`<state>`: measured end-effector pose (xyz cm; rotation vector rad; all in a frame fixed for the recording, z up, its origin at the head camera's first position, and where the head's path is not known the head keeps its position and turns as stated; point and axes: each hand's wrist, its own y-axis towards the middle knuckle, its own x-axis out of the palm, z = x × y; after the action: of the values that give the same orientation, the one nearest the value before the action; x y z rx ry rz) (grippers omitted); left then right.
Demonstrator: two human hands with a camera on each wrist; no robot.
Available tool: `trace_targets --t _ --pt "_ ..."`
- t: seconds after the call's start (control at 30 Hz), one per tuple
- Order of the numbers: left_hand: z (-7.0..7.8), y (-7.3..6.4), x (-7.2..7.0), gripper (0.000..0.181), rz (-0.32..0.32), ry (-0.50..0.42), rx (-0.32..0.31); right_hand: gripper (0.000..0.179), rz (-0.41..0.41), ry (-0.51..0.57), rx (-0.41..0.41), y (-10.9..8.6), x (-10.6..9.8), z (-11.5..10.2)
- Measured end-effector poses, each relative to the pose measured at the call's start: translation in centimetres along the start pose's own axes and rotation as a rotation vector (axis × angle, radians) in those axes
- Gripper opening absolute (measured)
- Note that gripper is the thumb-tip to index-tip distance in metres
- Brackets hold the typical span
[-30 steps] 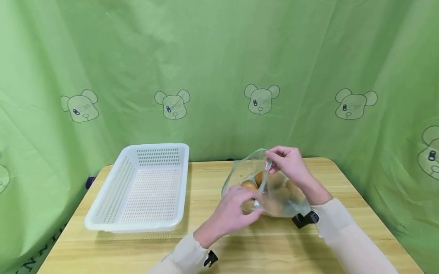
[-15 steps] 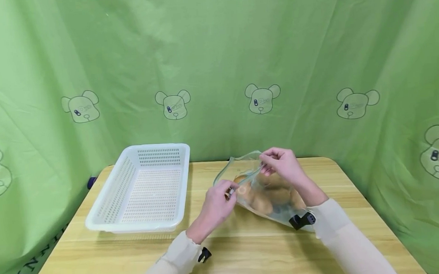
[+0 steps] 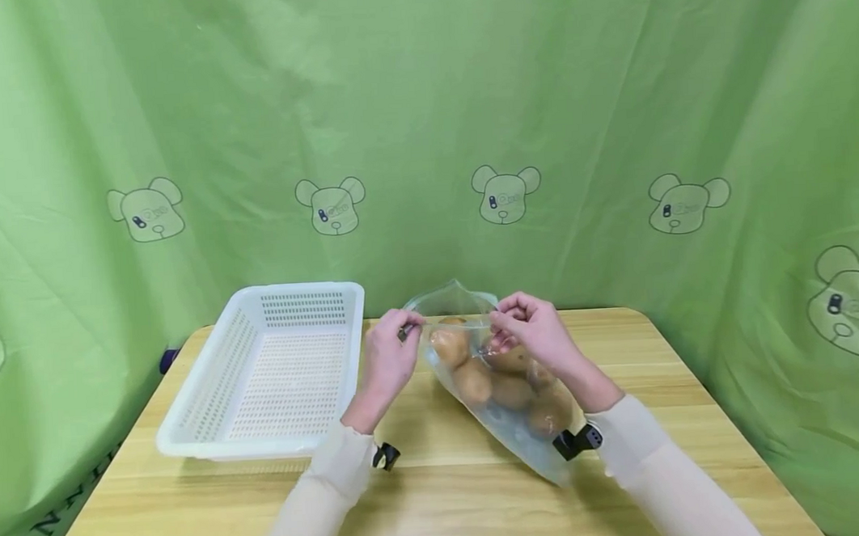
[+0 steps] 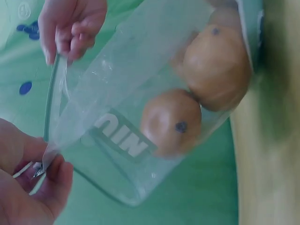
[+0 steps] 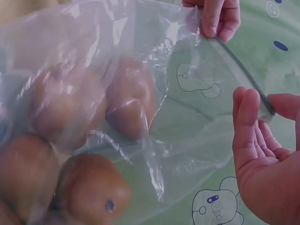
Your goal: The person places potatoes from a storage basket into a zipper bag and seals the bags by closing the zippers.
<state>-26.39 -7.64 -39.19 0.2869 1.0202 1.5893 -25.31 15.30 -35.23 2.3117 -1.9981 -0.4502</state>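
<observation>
A clear zip-seal bag (image 3: 507,440) holding several round, orange-brown fruits (image 3: 472,383) hangs slanted between both hands. Its mouth faces the curtain, its lower end points toward me. My left hand (image 3: 390,355) pinches the left end of the near rim between thumb and fingers. At the right end of that rim, my right hand (image 3: 538,335) pinches the edge, thumb against fingertips. Between the hands the rim is stretched nearly straight, while the far rim bows up behind it. Pale lettering (image 4: 124,136) on the plastic and dark end spots on the fruits show in the left wrist view.
A white perforated plastic basket (image 3: 264,448) stands to the left on the wooden table (image 3: 443,518), close to my left hand. Behind the table hangs a green curtain (image 3: 406,99) printed with bear heads. A black camera (image 3: 577,441) on my right wrist overlaps the bag.
My left hand has moved left and up and now pinches the rim. The mouth is stretched between both hands, and the bag has risen, its lower end swinging toward me.
</observation>
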Motion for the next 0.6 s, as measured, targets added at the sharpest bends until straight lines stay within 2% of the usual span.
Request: trace_targets --t 0.13,0.23,0.37,0.43,0.5,0.6 --pt "-0.4 1.2 -0.9 0.015 0.014 -0.060 0.022 0.020 0.010 -0.038 -0.032 0.4 0.0 -0.1" --pt "-0.8 1.9 -1.4 0.017 0.013 -0.097 0.027 0.018 0.048 -0.038 -0.048 1.2 -0.4 0.0" --pt "-1.2 2.6 -2.1 0.020 0.006 -0.130 0.052 0.020 0.141 -0.037 -0.059 3.1 -1.0 0.3" --pt "-1.3 2.9 -2.4 0.022 -0.009 -0.154 0.071 0.023 0.161 -0.053 -0.065 4.2 -1.2 0.5" --pt "-1.5 3.1 -2.7 0.023 -0.028 -0.180 0.083 0.029 0.152 -0.076 -0.072 5.4 -1.4 0.8" --pt "-1.6 3.1 -3.0 0.024 -0.044 -0.232 0.087 0.038 0.087 -0.056 -0.053 7.2 -1.6 1.3"
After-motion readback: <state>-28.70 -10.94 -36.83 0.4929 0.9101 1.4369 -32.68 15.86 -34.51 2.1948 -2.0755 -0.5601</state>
